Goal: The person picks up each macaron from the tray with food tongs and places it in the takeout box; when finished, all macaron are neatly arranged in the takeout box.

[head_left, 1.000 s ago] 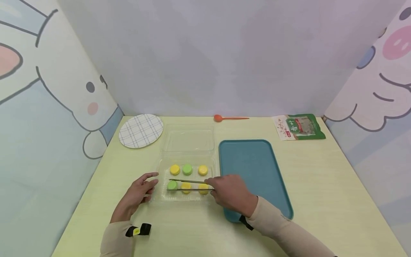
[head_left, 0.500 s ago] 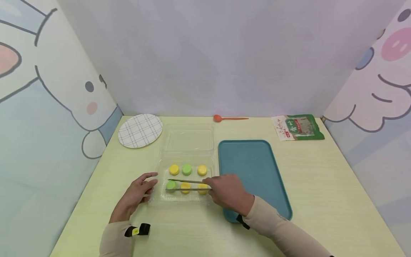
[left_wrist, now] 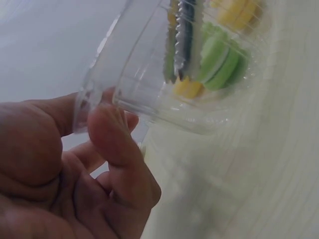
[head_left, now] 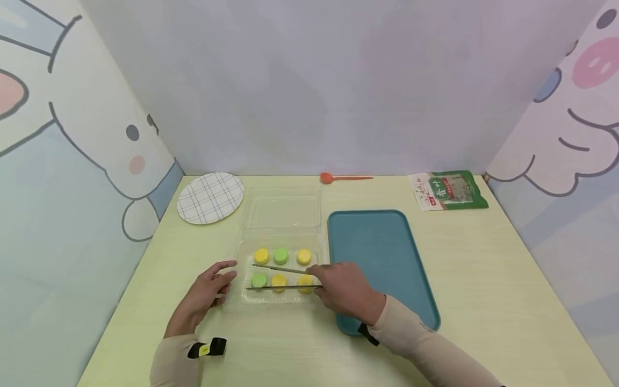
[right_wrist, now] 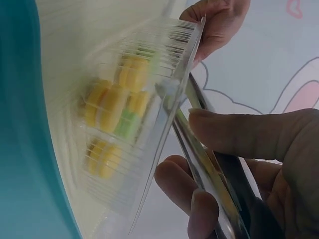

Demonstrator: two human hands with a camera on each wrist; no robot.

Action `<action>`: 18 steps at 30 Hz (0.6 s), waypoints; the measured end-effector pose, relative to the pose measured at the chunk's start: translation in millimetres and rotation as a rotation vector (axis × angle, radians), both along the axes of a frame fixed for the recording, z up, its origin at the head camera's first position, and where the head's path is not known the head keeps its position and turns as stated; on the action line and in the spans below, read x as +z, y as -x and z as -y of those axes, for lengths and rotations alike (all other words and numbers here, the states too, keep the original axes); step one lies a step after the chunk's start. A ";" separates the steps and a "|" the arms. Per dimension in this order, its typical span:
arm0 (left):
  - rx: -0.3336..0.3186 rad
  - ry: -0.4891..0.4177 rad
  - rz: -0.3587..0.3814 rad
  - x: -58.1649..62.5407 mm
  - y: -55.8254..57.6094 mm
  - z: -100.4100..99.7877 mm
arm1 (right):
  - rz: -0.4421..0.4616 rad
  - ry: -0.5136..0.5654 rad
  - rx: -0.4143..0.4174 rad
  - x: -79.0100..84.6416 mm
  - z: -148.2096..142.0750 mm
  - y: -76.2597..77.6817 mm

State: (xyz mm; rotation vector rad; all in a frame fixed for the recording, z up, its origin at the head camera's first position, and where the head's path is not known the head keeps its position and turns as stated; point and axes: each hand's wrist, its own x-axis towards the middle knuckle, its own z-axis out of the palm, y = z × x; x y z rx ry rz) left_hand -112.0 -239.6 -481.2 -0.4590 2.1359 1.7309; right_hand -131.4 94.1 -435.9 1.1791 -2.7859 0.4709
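Observation:
A clear plastic box (head_left: 290,300) lies with its lid (head_left: 285,211) folded back, holding several yellow and green macarons in two rows. My left hand (head_left: 207,287) pinches the box's left rim between thumb and fingers, seen closely in the left wrist view. Metal tongs (head_left: 280,269) are held in my right hand (head_left: 349,290). Their arms reach left over the box and stand spread on either side of the front-left green macaron (head_left: 259,280). In the left wrist view, the toothed tong tips (left_wrist: 182,50) appear beside that green macaron (left_wrist: 219,62).
A blue tray (head_left: 372,242) stands right of the box, partly under my right forearm. A checked plate (head_left: 210,198) lies at the back left, a red spoon (head_left: 345,178) along the back edge, and a green-and-white food packet (head_left: 448,191) at the back right.
The arms of the tongs have spread farther apart around the front-left green macaron. Both hands have stayed nearly in place.

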 end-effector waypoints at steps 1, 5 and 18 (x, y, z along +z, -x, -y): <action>-0.001 0.000 -0.001 0.2 -0.3 -0.2 | 0.006 0.006 -0.002 0.0 -0.7 0.1; 0.003 -0.003 0.003 1.2 -1.2 -0.7 | 0.017 0.030 -0.006 0.2 -3.6 -0.1; 0.008 0.002 -0.004 0.2 -0.5 -0.7 | 0.045 0.134 -0.102 -2.3 -31.2 -4.2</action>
